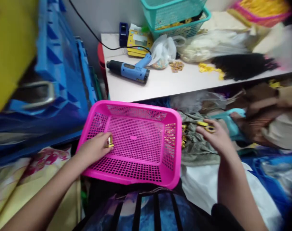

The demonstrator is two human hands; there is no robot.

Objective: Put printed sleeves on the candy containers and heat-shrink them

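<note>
A shallow magenta plastic mesh basket [133, 144] rests in front of me, seen from above. My left hand [94, 149] is inside its near left corner, fingers pinching a small shiny gold cylinder [110, 141] just over the mesh floor. My right hand [216, 138] is out past the basket's right wall, its fingertips on small yellow-gold ring-shaped pieces [206, 126]. More gold pieces [170, 136] lie against that right wall, and a few others [183, 136] sit just beyond it on olive-green cloth [196, 147].
A white shelf [174, 80] ahead holds a blue heat gun [128, 70], a yellow device, plastic bags, black hair-like fibres and a teal basket [177, 19]. A blue crate [59, 70] stands at left, with a blurred yellow object [11, 48] in front. Fabric is piled at right.
</note>
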